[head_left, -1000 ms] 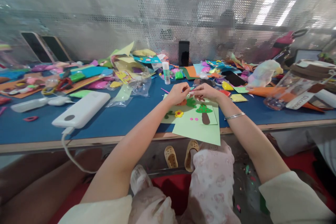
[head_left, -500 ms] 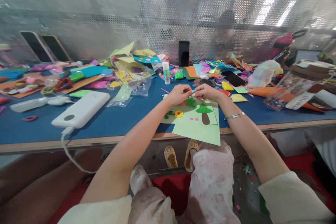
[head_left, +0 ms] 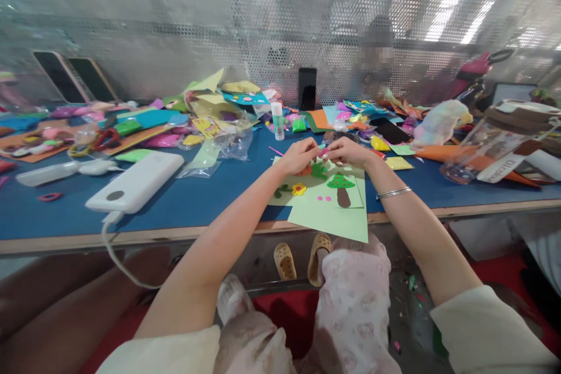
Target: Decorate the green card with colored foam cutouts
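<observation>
A small pink piece of modelling clay (head_left: pixel 323 153) shows between my fingertips, with a bit of teal by it. My left hand (head_left: pixel 300 156) pinches it from the left, and my right hand (head_left: pixel 347 153) holds its other side with bent fingers. Under both hands lies light green paper (head_left: pixel 335 223), reaching over the table's front edge. On this are a green-topped mushroom (head_left: pixel 340 186) with red dots, a yellow flower (head_left: pixel 298 189), two pink dots (head_left: pixel 324 198) and a green leafy shape (head_left: pixel 319 171). My hands partly hide an orange shape beside the leaf.
A white power bank (head_left: pixel 138 181) with a cable lies at left on the blue table (head_left: pixel 232 196). Beyond my hands stand a glue stick (head_left: pixel 277 121) and a phone (head_left: pixel 307 89). Clay packets and paper crowd the back. A clear bottle (head_left: pixel 486 143) stands at right.
The piece at my fingertips showed teal before and now shows mostly pink. My fingers have shifted slightly around it. The paper and its shapes have stayed put.
</observation>
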`<state>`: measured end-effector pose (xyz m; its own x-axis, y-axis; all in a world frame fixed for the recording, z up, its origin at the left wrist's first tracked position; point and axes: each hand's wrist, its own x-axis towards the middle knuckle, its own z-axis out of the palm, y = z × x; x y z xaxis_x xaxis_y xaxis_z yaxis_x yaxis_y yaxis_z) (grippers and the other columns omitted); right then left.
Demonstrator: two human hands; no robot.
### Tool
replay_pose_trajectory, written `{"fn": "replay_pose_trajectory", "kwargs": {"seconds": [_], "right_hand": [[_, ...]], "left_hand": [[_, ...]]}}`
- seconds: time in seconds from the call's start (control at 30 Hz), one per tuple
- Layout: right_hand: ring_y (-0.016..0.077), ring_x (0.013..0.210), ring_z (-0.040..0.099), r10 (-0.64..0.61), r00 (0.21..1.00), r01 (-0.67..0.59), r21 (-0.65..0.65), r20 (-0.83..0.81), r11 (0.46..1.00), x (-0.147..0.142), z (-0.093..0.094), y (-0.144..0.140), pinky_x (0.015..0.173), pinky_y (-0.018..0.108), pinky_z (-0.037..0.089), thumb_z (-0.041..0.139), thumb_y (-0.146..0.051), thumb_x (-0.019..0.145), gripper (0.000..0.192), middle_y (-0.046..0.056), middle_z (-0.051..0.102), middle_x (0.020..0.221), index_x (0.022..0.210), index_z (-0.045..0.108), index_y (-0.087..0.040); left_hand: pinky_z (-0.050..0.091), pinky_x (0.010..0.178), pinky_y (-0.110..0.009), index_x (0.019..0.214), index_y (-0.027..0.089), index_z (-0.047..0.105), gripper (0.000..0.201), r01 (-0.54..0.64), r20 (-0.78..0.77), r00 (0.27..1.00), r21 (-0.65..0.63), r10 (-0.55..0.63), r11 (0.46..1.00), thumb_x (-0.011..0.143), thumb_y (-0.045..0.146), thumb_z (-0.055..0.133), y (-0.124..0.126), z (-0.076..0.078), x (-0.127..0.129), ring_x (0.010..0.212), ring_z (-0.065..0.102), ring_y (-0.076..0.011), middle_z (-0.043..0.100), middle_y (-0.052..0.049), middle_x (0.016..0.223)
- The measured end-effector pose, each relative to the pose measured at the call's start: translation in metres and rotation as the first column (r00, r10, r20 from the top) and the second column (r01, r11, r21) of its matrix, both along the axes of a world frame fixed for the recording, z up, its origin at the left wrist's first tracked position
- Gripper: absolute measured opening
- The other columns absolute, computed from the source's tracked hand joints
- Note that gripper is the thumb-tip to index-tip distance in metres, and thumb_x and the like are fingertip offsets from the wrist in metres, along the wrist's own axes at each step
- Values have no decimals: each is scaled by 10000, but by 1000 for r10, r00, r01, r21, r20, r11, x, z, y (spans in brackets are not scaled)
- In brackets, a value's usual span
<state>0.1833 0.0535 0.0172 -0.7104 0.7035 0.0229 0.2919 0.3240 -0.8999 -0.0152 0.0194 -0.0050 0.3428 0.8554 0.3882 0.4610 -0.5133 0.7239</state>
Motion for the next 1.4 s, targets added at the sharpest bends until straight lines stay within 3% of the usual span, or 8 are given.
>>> {"fn": "replay_pose_trajectory", "kwargs": {"seconds": [0.13, 0.33, 0.53, 0.67, 0.9, 1.07, 1.17, 1.4], "right_hand": [[50, 402, 342, -9, 1000, 9, -17, -11, 1000, 1, 0, 1, 401, 209, 221, 651, -259, 720, 153, -45, 411, 428, 669, 659, -115], [38, 393, 312, -60, 996, 52, -108, -71, 993, 0, -2, -1, 385, 199, 207, 666, -333, 725, 225, -44, 411, 466, 668, 637, -117], [41, 397, 353, -43, 994, 37, -70, -98, 997, -2, 4, -6, 385, 196, 215, 708, -326, 701, 236, -43, 441, 450, 730, 659, -97], [40, 397, 344, -10, 995, 4, -66, -103, 998, -1, 4, -6, 386, 201, 208, 710, -300, 704, 213, -43, 450, 448, 745, 668, -95], [41, 393, 318, 115, 993, -113, -93, 10, 989, 0, 0, -3, 401, 209, 215, 684, -279, 732, 187, -54, 399, 422, 689, 638, -103], [31, 383, 294, 67, 996, -73, -146, -50, 987, 2, -1, -2, 398, 203, 221, 635, -256, 761, 247, -53, 378, 431, 574, 544, -123], [34, 383, 294, 59, 998, -63, -144, -27, 988, 2, 0, -3, 395, 204, 220, 651, -264, 751, 188, -53, 389, 435, 651, 609, -110], [39, 390, 291, 43, 999, -42, -75, 12, 996, 1, 3, -5, 402, 205, 193, 699, -296, 716, 223, -58, 390, 408, 796, 693, -87]], "left_hand": [[355, 585, -228, 718, 153, 570, 268, 52, -8, 999, 31, -52, 998, 835, 388, 515, 3, 0, -2, 621, 469, -101, 562, 8, 661], [321, 565, -219, 721, 143, 576, 275, 34, -11, 999, 106, -34, 994, 837, 382, 505, 1, 3, -2, 599, 413, -89, 525, 8, 648], [325, 543, -211, 672, 142, 570, 240, 16, 73, 997, -58, -12, 998, 786, 348, 521, 0, 3, -1, 581, 444, -90, 523, 13, 607], [351, 558, -219, 643, 142, 555, 345, 87, 133, 989, -113, -71, 990, 830, 409, 441, -2, 4, 0, 582, 458, -94, 526, 5, 608], [366, 590, -208, 686, 142, 592, 243, 87, 0, 996, -13, -87, 996, 794, 346, 514, -2, 3, 0, 611, 458, -90, 533, 20, 624], [373, 590, -205, 725, 134, 614, 240, 51, -55, 997, 53, -48, 997, 806, 331, 504, 0, 2, -1, 632, 475, -94, 581, -1, 678], [361, 576, -201, 729, 139, 604, 232, 44, -56, 998, 72, -40, 996, 808, 334, 508, 1, 1, -1, 616, 463, -89, 578, 4, 674], [352, 547, -203, 681, 146, 590, 321, 34, -9, 999, -37, -34, 999, 832, 404, 474, 0, 3, -1, 580, 460, -89, 530, 11, 609]]}}
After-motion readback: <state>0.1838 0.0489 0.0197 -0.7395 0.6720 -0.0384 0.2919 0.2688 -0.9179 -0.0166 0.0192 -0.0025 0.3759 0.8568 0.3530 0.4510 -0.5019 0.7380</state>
